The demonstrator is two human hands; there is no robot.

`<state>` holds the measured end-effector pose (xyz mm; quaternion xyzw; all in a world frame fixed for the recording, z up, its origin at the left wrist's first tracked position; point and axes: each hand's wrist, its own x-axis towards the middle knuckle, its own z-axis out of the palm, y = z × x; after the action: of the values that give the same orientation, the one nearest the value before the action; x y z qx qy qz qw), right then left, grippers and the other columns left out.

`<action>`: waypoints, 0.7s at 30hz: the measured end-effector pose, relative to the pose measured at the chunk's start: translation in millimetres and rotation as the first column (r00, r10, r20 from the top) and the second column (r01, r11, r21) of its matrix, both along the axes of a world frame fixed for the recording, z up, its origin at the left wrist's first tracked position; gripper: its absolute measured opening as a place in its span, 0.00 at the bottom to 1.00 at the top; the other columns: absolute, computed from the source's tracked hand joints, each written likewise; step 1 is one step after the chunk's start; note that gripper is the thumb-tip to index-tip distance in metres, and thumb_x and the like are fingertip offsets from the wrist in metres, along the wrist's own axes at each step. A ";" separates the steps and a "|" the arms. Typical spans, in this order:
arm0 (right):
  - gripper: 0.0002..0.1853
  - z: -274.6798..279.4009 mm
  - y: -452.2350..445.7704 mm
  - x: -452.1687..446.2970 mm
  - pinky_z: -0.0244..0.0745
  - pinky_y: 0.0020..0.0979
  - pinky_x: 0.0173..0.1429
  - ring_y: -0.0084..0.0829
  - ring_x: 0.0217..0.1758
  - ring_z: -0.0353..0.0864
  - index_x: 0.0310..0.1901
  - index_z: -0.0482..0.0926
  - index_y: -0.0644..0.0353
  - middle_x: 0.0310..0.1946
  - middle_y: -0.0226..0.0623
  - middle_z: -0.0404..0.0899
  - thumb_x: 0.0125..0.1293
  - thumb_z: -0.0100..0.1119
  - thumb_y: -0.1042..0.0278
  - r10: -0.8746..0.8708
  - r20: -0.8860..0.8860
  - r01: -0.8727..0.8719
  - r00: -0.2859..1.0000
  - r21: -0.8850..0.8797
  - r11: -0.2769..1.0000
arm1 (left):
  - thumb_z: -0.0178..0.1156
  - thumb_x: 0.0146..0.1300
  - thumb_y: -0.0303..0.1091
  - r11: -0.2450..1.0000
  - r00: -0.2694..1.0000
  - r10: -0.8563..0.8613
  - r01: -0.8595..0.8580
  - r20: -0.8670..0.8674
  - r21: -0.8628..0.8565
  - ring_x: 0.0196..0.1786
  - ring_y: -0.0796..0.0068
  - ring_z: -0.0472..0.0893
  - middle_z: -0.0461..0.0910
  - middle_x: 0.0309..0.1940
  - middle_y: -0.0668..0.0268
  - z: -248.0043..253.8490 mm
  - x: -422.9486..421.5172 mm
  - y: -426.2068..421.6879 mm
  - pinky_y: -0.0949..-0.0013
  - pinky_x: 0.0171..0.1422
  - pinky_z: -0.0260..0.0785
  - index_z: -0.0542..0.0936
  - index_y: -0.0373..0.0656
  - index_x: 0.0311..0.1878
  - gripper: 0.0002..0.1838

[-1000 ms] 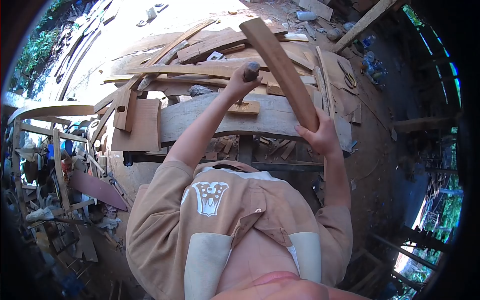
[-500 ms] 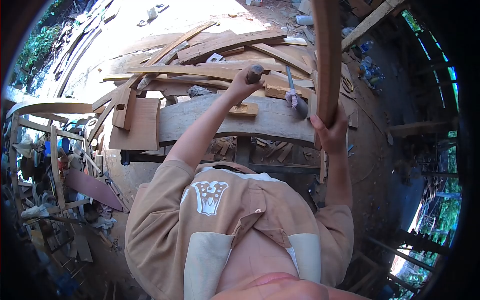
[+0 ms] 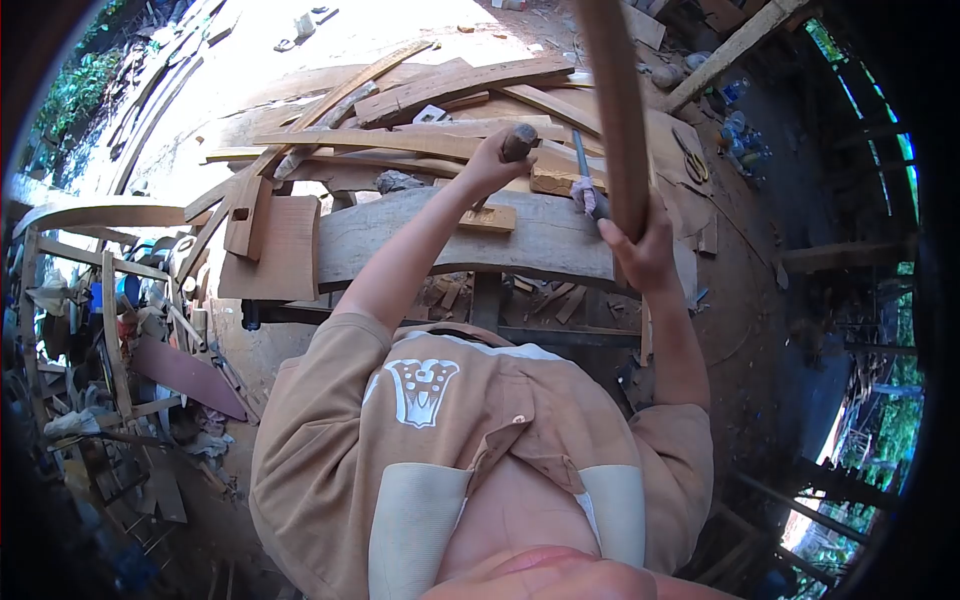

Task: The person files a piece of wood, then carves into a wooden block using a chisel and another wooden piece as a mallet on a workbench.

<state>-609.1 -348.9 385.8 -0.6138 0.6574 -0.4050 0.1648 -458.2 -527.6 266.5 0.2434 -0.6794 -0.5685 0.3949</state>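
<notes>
Chisel [image 3: 520, 142], clasped in the left hand [image 3: 487, 166] at upper centre, slants down to the small wooden block [image 3: 495, 220]. To its right, the right hand [image 3: 648, 252] grips a wooden bar [image 3: 624, 120] lengthwise up the frame, apart from the chisel.

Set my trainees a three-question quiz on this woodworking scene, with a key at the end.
1. Which of the hands grips the long wooden piece, left or right?
2. True or false: the small wood block lies on the broad grey plank.
3. What does the left hand hold?
a) a cloth
b) a round-ended tool
c) a bottle

Key: 1. The right hand. 2. True. 3. b.
</notes>
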 end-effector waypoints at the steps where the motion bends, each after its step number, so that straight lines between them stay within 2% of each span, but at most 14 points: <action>1: 0.26 1.0 -2.1 0.7 0.70 0.32 0.42 0.35 0.37 0.76 0.45 0.69 0.66 0.34 0.46 0.75 0.47 0.64 0.59 0.001 -0.059 0.014 0.998 0.244 0.970 | 0.64 0.52 0.34 0.999 1.000 -0.005 0.006 -0.018 0.033 0.29 0.85 0.64 0.66 0.25 0.75 0.2 0.3 0.2 0.78 0.33 0.59 0.71 0.41 0.37 0.14; 2: 0.27 0.9 -2.8 1.7 0.70 0.33 0.42 0.36 0.38 0.77 0.45 0.70 0.67 0.35 0.47 0.76 0.47 0.64 0.58 0.013 -0.113 0.043 0.993 0.474 0.879 | 0.64 0.52 0.34 0.999 1.000 -0.006 0.006 -0.010 0.035 0.29 0.85 0.64 0.66 0.25 0.75 -1.2 1.9 3.0 0.78 0.33 0.59 0.71 0.41 0.37 0.14; 4: 0.28 8.4 -4.7 -2.8 0.71 0.32 0.42 0.35 0.38 0.78 0.46 0.70 0.67 0.35 0.47 0.77 0.47 0.65 0.57 -0.041 -0.065 0.064 0.997 0.423 0.904 | 0.64 0.51 0.34 1.000 1.000 0.001 -0.001 -0.012 -0.017 0.29 0.85 0.64 0.66 0.25 0.75 1.0 2.2 1.8 0.79 0.33 0.59 0.71 0.41 0.37 0.14; 6: 0.26 37.6 -1.1 3.3 0.71 0.30 0.41 0.33 0.36 0.78 0.45 0.71 0.66 0.33 0.45 0.77 0.48 0.64 0.58 -0.053 0.126 0.031 0.991 0.171 0.985 | 0.64 0.52 0.35 1.000 1.000 0.006 -0.006 0.004 0.003 0.28 0.85 0.65 0.67 0.24 0.75 2.0 3.2 -2.6 0.79 0.33 0.59 0.71 0.42 0.36 0.14; 7: 0.25 37.1 -0.7 4.6 0.71 0.29 0.40 0.31 0.35 0.78 0.45 0.70 0.65 0.33 0.45 0.77 0.48 0.63 0.59 -0.026 0.144 0.020 0.989 0.038 0.999 | 0.64 0.52 0.35 1.000 1.000 0.010 -0.011 0.021 0.026 0.28 0.85 0.65 0.67 0.24 0.75 1.5 4.6 -3.4 0.79 0.33 0.60 0.70 0.42 0.35 0.13; 8: 0.25 31.6 -1.2 6.0 0.71 0.29 0.40 0.31 0.35 0.78 0.45 0.70 0.65 0.33 0.45 0.77 0.48 0.63 0.59 -0.029 0.146 0.022 0.989 0.045 0.999 | 0.64 0.52 0.35 0.999 0.999 0.012 -0.014 0.040 0.047 0.28 0.85 0.65 0.67 0.23 0.75 1.0 5.1 -4.4 0.79 0.32 0.60 0.70 0.42 0.34 0.13; 10: 0.25 9.2 -5.3 7.1 0.71 0.31 0.40 0.33 0.35 0.78 0.45 0.68 0.65 0.32 0.45 0.77 0.48 0.62 0.60 -0.048 0.080 0.060 0.996 -0.146 0.987 | 0.63 0.52 0.36 1.000 0.999 0.021 -0.021 0.050 0.013 0.27 0.86 0.65 0.67 0.23 0.75 0.1 4.6 -7.0 0.78 0.33 0.61 0.70 0.43 0.32 0.12; 11: 0.27 -2.4 -6.8 4.6 0.71 0.32 0.41 0.34 0.36 0.77 0.47 0.66 0.66 0.32 0.47 0.76 0.48 0.62 0.59 -0.038 -0.053 0.035 0.998 -0.039 0.999 | 0.63 0.52 0.36 1.000 0.998 0.031 -0.031 0.048 0.005 0.27 0.86 0.65 0.67 0.23 0.75 -1.0 4.1 -7.1 0.78 0.33 0.61 0.70 0.43 0.32 0.12; 14: 0.28 -0.4 -14.9 2.5 0.71 0.31 0.40 0.34 0.35 0.78 0.45 0.67 0.66 0.33 0.48 0.77 0.48 0.62 0.54 0.044 -0.153 0.026 0.987 0.429 0.903 | 0.63 0.53 0.35 0.999 0.999 0.047 -0.046 0.015 -0.009 0.28 0.86 0.65 0.68 0.23 0.75 -4.3 0.8 -7.3 0.78 0.33 0.61 0.70 0.43 0.32 0.12; 15: 0.28 12.1 -14.6 4.3 0.71 0.31 0.40 0.34 0.35 0.78 0.45 0.67 0.66 0.33 0.48 0.77 0.48 0.62 0.54 0.039 -0.150 0.030 0.988 0.428 0.903 | 0.63 0.53 0.35 0.999 0.999 0.044 -0.044 -0.014 -0.017 0.28 0.86 0.65 0.67 0.24 0.74 -5.1 -0.9 -7.8 0.79 0.34 0.60 0.70 0.43 0.32 0.12; 17: 0.28 37.8 -15.0 7.5 0.71 0.31 0.39 0.34 0.35 0.78 0.45 0.68 0.67 0.33 0.48 0.77 0.49 0.62 0.54 -0.009 -0.036 0.018 0.999 0.259 0.966 | 0.63 0.52 0.35 1.000 0.999 0.020 -0.021 0.028 0.008 0.31 0.83 0.67 0.70 0.27 0.72 -9.7 -0.9 -14.4 0.77 0.38 0.62 0.70 0.41 0.37 0.14; 18: 0.28 36.4 -13.5 8.1 0.71 0.31 0.39 0.34 0.35 0.78 0.45 0.68 0.67 0.33 0.48 0.77 0.49 0.62 0.54 -0.013 -0.037 0.022 0.999 0.266 0.964 | 0.63 0.52 0.34 0.999 0.997 0.000 -0.003 0.074 0.042 0.35 0.81 0.69 0.72 0.31 0.70 -13.9 -0.4 -15.6 0.75 0.43 0.63 0.71 0.40 0.42 0.16; 20: 0.29 29.4 -12.7 9.9 0.71 0.30 0.39 0.33 0.35 0.78 0.47 0.67 0.68 0.33 0.48 0.77 0.49 0.62 0.55 -0.028 0.171 0.033 0.985 -0.023 0.999 | 0.63 0.52 0.34 1.000 0.997 0.001 -0.001 0.081 -0.008 0.35 0.81 0.68 0.72 0.31 0.70 -10.5 0.3 -16.5 0.75 0.43 0.63 0.71 0.40 0.42 0.16; 21: 0.30 18.8 -12.7 8.7 0.71 0.31 0.41 0.36 0.36 0.78 0.49 0.66 0.69 0.34 0.49 0.76 0.50 0.61 0.55 -0.053 0.151 0.058 0.987 -0.030 0.998 | 0.63 0.52 0.34 1.000 0.996 0.002 -0.003 0.093 0.010 0.35 0.81 0.69 0.72 0.32 0.70 -8.4 0.9 -15.9 0.75 0.43 0.63 0.71 0.40 0.43 0.17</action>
<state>-600.4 -361.7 404.6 -0.5658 0.6528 -0.4658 0.1919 -457.3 -543.5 258.1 0.2725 -0.6937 -0.5596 0.3624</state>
